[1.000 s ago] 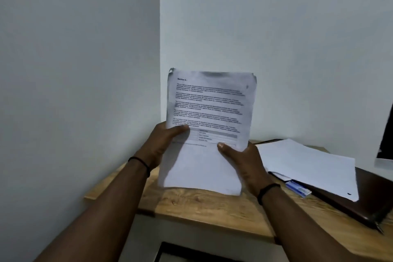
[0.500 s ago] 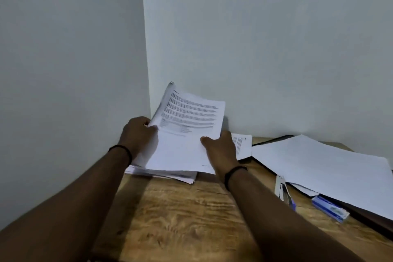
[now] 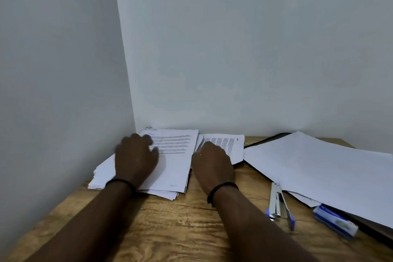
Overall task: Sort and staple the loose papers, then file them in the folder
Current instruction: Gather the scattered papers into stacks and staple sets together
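A stack of printed papers (image 3: 176,155) lies flat on the wooden table (image 3: 180,229), pushed into the wall corner. My left hand (image 3: 136,157) rests on top of the stack with relaxed fingers, slightly blurred. My right hand (image 3: 212,164) sits at the stack's right edge, its fingers hidden behind the back of the hand. Beside it lies a single printed sheet (image 3: 231,147). At the right, large blank white sheets (image 3: 319,172) cover a dark folder (image 3: 268,138). A silver and blue stapler (image 3: 278,204) lies near my right forearm.
A small blue and white staple box (image 3: 336,221) lies by the folder's near edge. White walls close in behind and to the left. Bare wood runs along the table's front between my forearms.
The stack I held upright with both hands has come down flat onto the papers in the corner. Both hands lowered with it, and the view tilted down.
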A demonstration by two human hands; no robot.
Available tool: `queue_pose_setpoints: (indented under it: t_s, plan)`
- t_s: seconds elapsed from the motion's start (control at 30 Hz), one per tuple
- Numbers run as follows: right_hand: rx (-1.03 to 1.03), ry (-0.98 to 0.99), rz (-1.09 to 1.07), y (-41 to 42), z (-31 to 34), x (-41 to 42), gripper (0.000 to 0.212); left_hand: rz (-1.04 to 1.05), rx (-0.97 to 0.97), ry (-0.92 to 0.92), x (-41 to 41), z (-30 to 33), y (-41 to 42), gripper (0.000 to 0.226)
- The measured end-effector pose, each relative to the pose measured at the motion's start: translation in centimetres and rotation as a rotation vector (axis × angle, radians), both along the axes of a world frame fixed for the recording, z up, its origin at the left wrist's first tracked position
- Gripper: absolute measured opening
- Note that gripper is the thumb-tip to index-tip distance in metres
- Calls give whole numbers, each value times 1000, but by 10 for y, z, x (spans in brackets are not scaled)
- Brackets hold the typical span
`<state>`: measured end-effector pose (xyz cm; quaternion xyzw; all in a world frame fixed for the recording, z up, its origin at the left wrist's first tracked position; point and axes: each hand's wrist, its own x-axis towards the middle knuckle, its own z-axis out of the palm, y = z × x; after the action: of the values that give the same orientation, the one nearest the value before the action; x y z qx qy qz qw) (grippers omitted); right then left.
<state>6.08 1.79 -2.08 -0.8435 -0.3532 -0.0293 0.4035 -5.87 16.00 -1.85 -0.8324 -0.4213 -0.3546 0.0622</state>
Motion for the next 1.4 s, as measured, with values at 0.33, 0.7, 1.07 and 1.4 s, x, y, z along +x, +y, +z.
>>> queue_pose_setpoints:
  t_s: [0.33, 0.7, 1.07, 1.4]
  plan:
    - [239, 362, 17, -51, -8, 4, 22, -127, -226, 178, 52, -18, -74, 51]
    - [346, 145, -89, -32, 0, 21, 43, -53, -185, 176, 52, -26, -65, 31]
    - [1052, -479, -216, -62, 39, 24, 32, -521, -49, -439, 57, 0, -87, 55]
    - [1297, -393, -137, -73, 56, 32, 32, -679, -555, -971, 85, 23, -89, 57]
